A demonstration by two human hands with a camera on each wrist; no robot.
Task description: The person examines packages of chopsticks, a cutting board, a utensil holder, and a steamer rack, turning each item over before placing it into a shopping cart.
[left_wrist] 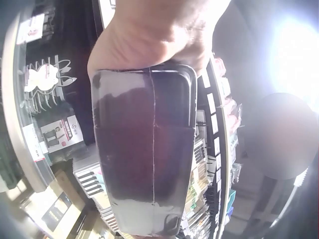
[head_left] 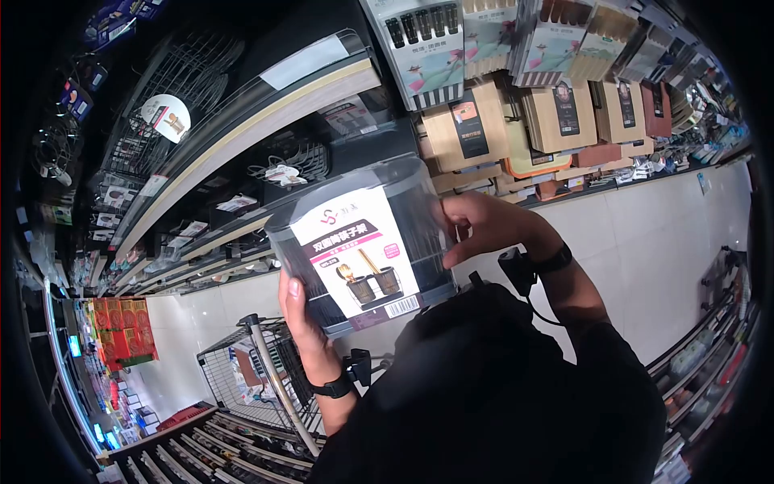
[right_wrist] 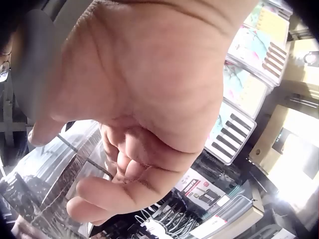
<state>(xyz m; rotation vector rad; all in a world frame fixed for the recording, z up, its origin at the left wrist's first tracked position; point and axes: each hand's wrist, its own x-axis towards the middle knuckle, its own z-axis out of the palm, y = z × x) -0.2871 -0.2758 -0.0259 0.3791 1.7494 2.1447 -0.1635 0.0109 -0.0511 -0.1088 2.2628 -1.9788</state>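
Between both hands is a shrink-wrapped chopstick holder (head_left: 363,258), dark, with a white and pink label picturing two round cups with utensils. My left hand (head_left: 302,319) grips its left end, thumb on the labelled side. In the left wrist view the wrapped end of the chopstick holder (left_wrist: 134,149) runs away from the palm, hiding most of the fingers. At the other end, my right hand (head_left: 488,226) holds the wrapped edge. The right wrist view shows that right hand (right_wrist: 144,89) with fingers curled and the thumb against the clear wrap.
Shelves with wire racks (head_left: 193,73) stand to the left. Ahead hang chopstick packs (head_left: 423,56) above wooden cutting boards (head_left: 468,129). A wire shopping cart (head_left: 250,367) stands at lower left on the pale tiled floor (head_left: 645,234). More shelving (head_left: 701,379) lines the right.
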